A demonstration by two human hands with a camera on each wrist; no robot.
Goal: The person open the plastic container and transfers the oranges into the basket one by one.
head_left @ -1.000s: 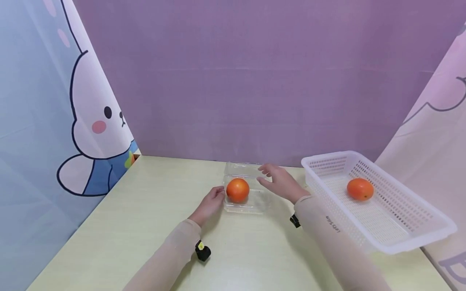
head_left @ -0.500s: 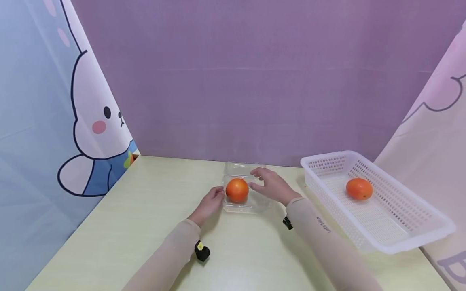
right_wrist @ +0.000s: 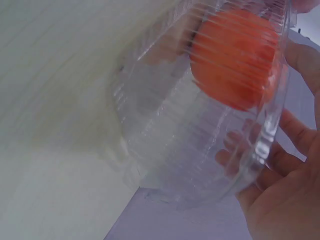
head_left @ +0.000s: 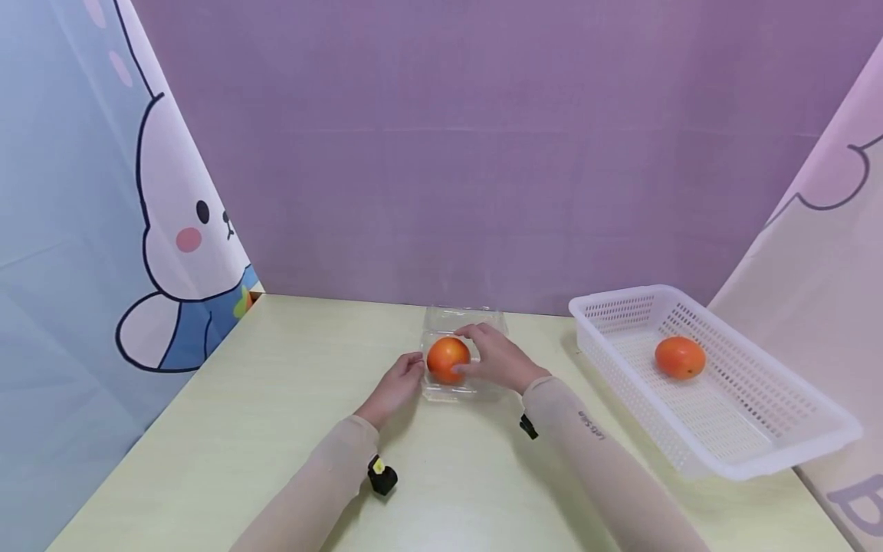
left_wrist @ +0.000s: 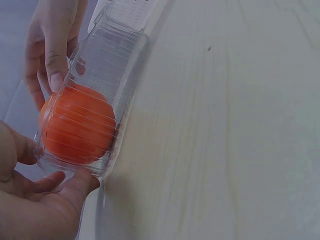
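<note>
A round orange-red fruit (head_left: 444, 356) sits in the left part of a clear plastic clamshell box (head_left: 441, 394) on the table, its lid raised at the far side. My left hand (head_left: 396, 386) holds the box by its left end; in the left wrist view its fingers lie at the rim and under the end wall. My right hand (head_left: 502, 360) reaches over the box from the right. Its thumb lies in front of the fruit and its index finger behind. In the right wrist view the other fingers (right_wrist: 282, 157) are spread and loosely bent beside the box wall.
To the right stands a white perforated plastic basket (head_left: 755, 469), holding another orange-red fruit (head_left: 680, 358). A purple cloth (head_left: 441, 153) hangs along the table's back edge. Printed cloths hang on the left (head_left: 179, 253) and right sides.
My right hand has moved left and slightly nearer, from the box's right side to the fruit, its thumb now overlapping it. The left hand, box and fruit have stayed put.
</note>
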